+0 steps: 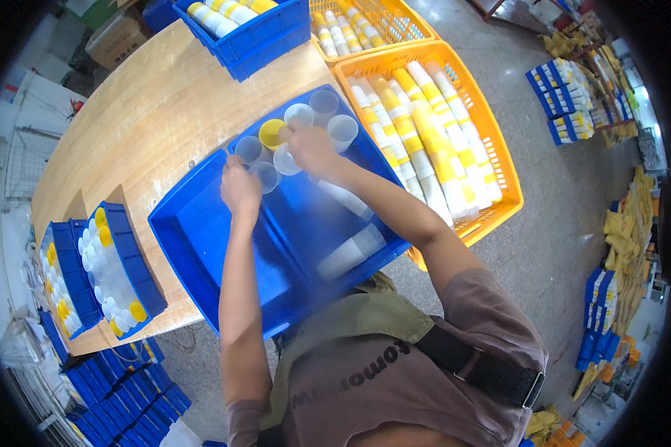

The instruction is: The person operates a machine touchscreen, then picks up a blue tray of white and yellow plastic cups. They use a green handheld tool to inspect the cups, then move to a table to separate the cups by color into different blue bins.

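Note:
A blue plastic tray [201,216] with a low middle divider lies in front of me. Several round plastic cups stand mouth up at its far end, among them a yellow cup [271,133] and a frosted clear cup [342,130]. My left hand [240,188] is closed, its fingertips down beside a clear cup [249,150]; what they grip is hidden. Among the cups, my right hand [311,147] pinches a whitish cup [286,159] close to the yellow one. Under my right forearm, a stack of clear cups [353,252] lies on its side in the tray.
Right of the tray, an orange basket [510,195] holds long stacks of white and yellow cups; another orange basket [417,27] stands behind it. A blue bin [255,48] of stacks sits at the back. Two filled blue boxes [143,261] stand on the wooden table [119,112] at left.

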`<control>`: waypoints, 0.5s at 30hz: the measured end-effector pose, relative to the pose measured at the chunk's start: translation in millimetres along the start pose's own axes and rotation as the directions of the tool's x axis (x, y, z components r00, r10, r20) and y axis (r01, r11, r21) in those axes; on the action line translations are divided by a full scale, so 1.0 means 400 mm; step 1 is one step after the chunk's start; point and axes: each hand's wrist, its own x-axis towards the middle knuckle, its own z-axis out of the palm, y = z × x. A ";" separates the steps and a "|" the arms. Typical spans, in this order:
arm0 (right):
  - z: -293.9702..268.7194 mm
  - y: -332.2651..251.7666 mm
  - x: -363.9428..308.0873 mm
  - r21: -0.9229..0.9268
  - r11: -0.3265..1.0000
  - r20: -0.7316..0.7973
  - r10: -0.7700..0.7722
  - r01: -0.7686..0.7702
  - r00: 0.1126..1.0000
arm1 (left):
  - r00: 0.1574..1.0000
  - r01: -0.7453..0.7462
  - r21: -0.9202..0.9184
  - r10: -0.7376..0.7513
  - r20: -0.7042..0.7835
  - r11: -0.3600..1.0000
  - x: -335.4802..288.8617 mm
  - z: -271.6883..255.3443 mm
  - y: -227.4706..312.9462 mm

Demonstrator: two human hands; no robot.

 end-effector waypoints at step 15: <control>-0.026 0.059 -0.345 0.757 0.223 0.495 0.417 -0.614 0.762 | 0.802 -0.386 -0.463 0.538 0.258 0.798 -0.394 0.016 0.120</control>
